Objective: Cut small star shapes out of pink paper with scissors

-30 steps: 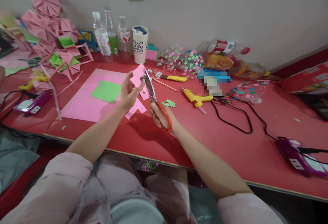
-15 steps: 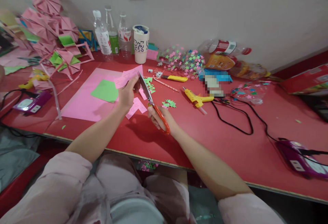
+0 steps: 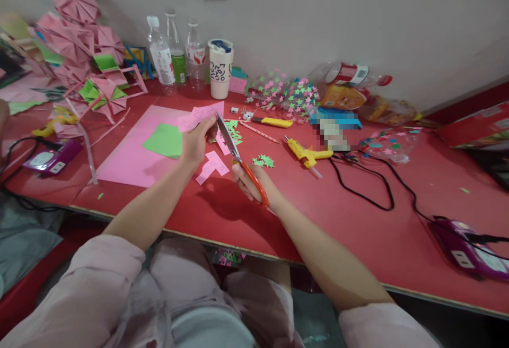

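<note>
Pinched in my left hand (image 3: 195, 144) is a piece of pink paper (image 3: 199, 116) with faint lines drawn on it. My right hand (image 3: 254, 181) grips orange-handled scissors (image 3: 260, 186), whose blades point up and left to the paper's right end beside my left fingertips. Whether the blades touch the paper, I cannot tell. Below my hands lie pink paper scraps (image 3: 212, 166). Green paper offcuts (image 3: 234, 131) are partly hidden behind the blades, and a small heap of green paper stars (image 3: 263, 161) sits right of the scissors.
A green sheet (image 3: 163, 141) rests on a large pink sheet (image 3: 123, 159) at left. A yellow glue gun (image 3: 306, 153) and yellow box cutter (image 3: 274, 122) lie to the right. Bottles (image 3: 161, 56) and a white cup (image 3: 219, 75) stand along the wall. Pink paper lanterns (image 3: 73, 45) fill the back left.
My right hand and the scissors have shifted slightly right and down, and the blades have tilted a little. My left hand keeps holding the pink paper.
</note>
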Motion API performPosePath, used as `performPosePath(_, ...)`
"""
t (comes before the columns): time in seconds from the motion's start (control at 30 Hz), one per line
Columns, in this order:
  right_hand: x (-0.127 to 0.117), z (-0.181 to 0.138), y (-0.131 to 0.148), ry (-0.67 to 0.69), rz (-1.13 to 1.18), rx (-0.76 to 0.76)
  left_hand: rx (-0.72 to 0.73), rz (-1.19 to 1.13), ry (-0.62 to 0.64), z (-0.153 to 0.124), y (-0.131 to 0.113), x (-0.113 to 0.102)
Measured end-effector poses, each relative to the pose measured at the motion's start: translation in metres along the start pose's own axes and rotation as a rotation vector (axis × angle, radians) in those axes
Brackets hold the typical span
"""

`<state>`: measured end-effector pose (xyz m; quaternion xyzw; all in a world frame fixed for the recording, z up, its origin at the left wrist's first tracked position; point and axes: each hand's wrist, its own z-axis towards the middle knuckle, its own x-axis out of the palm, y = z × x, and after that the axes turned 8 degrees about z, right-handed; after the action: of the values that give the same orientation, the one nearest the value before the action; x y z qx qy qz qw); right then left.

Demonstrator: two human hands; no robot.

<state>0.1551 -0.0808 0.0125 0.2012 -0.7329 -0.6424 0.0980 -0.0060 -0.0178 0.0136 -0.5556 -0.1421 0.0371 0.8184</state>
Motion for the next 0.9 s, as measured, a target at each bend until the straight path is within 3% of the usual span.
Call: performPosePath(0.9,-0.0042,0.0021,-0.0007,-0.004,-0.028,-0.005,-0.049,0.019,-0.033,0.0028,-0.0015,-0.0005)
